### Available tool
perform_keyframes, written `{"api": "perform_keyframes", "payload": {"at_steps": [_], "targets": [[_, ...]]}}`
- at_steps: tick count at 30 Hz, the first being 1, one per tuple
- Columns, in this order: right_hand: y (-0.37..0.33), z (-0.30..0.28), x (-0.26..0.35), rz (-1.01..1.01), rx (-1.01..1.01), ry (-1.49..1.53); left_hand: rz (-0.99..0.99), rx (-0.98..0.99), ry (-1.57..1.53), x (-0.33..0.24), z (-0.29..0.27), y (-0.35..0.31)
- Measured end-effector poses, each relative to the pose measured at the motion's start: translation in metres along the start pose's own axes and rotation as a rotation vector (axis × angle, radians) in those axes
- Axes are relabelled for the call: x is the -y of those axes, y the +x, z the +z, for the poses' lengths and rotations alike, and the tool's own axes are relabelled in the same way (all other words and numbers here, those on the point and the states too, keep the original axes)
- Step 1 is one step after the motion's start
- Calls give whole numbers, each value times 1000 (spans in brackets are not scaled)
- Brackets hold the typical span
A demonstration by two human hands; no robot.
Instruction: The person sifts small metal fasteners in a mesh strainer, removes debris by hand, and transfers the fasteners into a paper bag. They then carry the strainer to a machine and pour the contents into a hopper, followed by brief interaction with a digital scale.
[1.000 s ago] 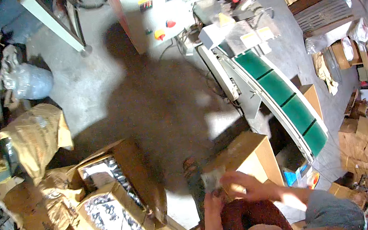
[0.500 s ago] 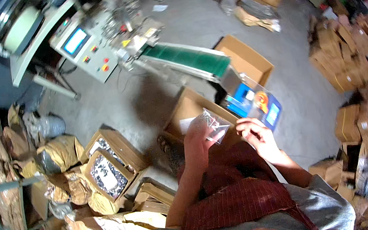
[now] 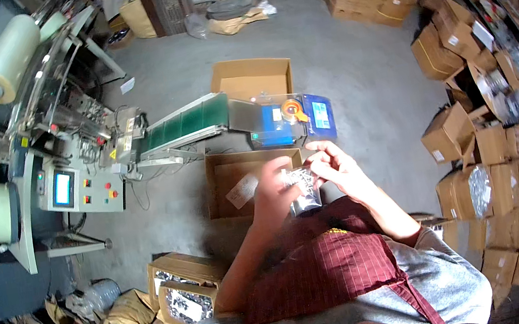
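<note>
In front of my apron I hold a small clear plastic bag [image 3: 307, 196] with slender silvery pieces inside, too small to name surely. My left hand [image 3: 270, 194] is blurred by motion, its fingers closed on the bag's left side. My right hand [image 3: 337, 168] is at the bag's upper right edge, thumb and fingertips pinched against it. Just beyond the hands sits an open cardboard box [image 3: 213, 200] with a white paper [image 3: 242, 191] in it. Past that is a blue device with a lit screen [image 3: 321, 115], an orange tape roll [image 3: 293, 112] beside the screen.
A green conveyor belt [image 3: 188, 123] runs from a machine with a control panel [image 3: 82, 189] at the left. Another open carton [image 3: 252, 75] lies behind it. Boxes of small dark parts [image 3: 188, 302] stand at the lower left. Stacked cartons [image 3: 494, 147] line the right side.
My view has turned to the right, so the conveyor and machine now appear farther left. My right hand has come in from beside the bag to its edge; the left hand still holds it.
</note>
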State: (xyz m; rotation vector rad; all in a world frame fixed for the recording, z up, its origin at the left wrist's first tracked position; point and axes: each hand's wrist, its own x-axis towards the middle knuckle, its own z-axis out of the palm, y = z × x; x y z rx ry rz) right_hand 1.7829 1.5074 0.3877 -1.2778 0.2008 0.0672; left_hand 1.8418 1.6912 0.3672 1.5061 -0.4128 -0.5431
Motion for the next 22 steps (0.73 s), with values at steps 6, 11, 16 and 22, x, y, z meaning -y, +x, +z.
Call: {"api": "perform_keyframes", "payload": {"at_steps": [6, 11, 16, 22], "targets": [[-17, 19, -23, 22, -18, -335, -144, 271, -246, 41, -17, -20], [-54, 23, -78, 138, -105, -69, -268, 262, -354, 74, -28, -56], [-80, 46, -105, 341, -96, -159, -226, 208, -393, 106, -32, -70], [-97, 40, -104, 344, -129, -176, -310, 315, -462, 91, -21, -61]]}}
